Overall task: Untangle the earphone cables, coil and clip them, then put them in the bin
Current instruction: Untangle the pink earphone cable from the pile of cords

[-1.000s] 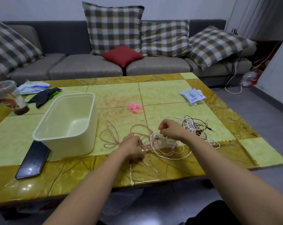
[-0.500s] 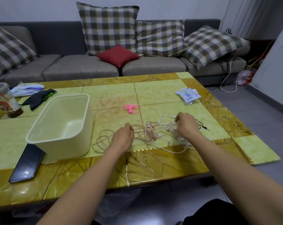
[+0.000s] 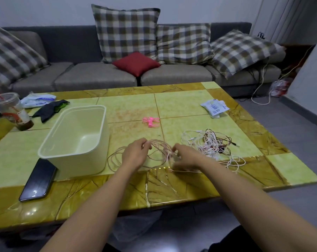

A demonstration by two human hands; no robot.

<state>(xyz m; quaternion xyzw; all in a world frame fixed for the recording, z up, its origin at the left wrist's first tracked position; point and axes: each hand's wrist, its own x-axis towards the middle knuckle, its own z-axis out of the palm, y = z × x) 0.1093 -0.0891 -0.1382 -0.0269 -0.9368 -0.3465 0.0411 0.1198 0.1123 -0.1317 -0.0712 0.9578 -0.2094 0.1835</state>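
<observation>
Left hand (image 3: 135, 155) pinching strands of pink cable (image 3: 158, 149), just right of bin (image 3: 103, 124). Right hand (image 3: 187, 157) working farther right of bin, fingers curling into same cable; blurred, so cannot tell grip. Hands lying near each other but apart, cable bunch running side to side between them, slack loops trailing toward bin. Mixed tangle (image 3: 212, 144) lying farthest right of bin, right hand nearer it. Clips (image 3: 150, 121) lying right of bin's far corner. Judging: untangling step going on, coiling not yet begun.
</observation>
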